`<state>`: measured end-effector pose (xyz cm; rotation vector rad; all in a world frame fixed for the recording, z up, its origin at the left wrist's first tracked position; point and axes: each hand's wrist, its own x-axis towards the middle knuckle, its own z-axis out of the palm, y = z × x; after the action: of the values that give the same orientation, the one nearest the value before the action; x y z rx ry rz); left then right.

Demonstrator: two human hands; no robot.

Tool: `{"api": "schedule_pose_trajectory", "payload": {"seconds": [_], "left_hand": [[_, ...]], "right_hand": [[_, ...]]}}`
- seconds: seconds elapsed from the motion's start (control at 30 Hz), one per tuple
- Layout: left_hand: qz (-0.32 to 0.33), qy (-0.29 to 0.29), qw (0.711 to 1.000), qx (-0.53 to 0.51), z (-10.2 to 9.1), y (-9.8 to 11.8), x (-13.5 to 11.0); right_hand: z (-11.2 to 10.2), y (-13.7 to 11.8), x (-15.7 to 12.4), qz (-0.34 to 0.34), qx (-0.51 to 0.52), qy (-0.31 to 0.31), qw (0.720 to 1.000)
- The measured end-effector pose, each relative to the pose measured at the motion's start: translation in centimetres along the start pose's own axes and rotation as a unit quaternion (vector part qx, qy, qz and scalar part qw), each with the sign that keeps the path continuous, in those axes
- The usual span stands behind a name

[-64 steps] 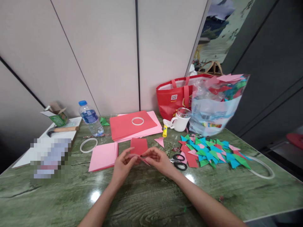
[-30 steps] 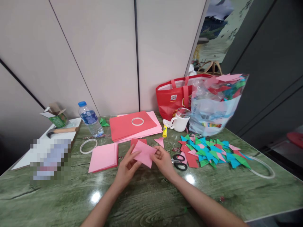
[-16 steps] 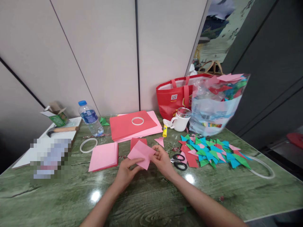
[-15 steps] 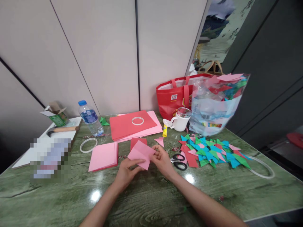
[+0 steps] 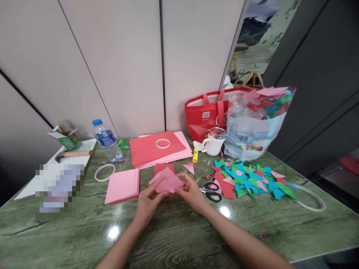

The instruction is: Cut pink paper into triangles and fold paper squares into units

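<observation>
The held pink sheet (image 5: 169,178) is of matt paper; the surface (image 5: 168,239) looks glossy, the bottle (image 5: 107,140) clear plastic, the hammer handle (image 5: 78,153) wooden.

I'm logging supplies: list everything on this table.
paper: 1, pink, front centre
red sheet: 1, red, centre
small stack: 1, pink over red, left
large stack: 1, red over pink, back
rings: 3, white, left, back, right
triangle: 1, pink, centre
glue: 1, yellow, centre
mug: 1, white, back right
scissors: 1, black handles, right
pieces: many, multicoloured, right
tote: 1, red, back right
clear bag: 1, clear, right
bottle: 1, clear, left
green paper: 1, green, left
box: 1, green and white, left
board: 1, white, left
hammer: 1, brown handle, on board
pixelated item: 1, unclear, left
left hand: 1, bare, on paper
right hand: 1, bare, on paper
</observation>
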<state>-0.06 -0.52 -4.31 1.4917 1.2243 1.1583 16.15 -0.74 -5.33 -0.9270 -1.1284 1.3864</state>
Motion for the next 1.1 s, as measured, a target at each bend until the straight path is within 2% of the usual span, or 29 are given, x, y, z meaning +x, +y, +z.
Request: {"api": "schedule_pose_trajectory", "payload": {"seconds": [0.17, 0.37, 0.57, 0.93, 1.1], "left_hand": [[-0.036, 0.006, 0.994, -0.103, 0.4, 0.6, -0.1], [-0.078, -0.02, 0.988, -0.128, 0.4, 0.5, 0.1], [-0.081, -0.063, 0.98, -0.169, 0.3, 0.5, 0.2], [-0.148, -0.01, 0.97, -0.194, 0.7, -0.2, 0.1], [-0.158, 0.003, 0.97, -0.186, 0.8, -0.2, 0.1]], "right_hand": [[0.0, 0.4, -0.2, -0.021, -0.014, -0.04, 0.999], [0.0, 0.9, -0.2, -0.025, -0.046, -0.008, 0.999], [-0.1, 0.2, 0.0, -0.027, -0.037, -0.003, 0.999], [-0.3, 1.1, 0.1, -0.002, -0.04, -0.009, 0.999], [-0.1, 1.0, 0.0, -0.004, -0.042, -0.004, 0.999]]}}
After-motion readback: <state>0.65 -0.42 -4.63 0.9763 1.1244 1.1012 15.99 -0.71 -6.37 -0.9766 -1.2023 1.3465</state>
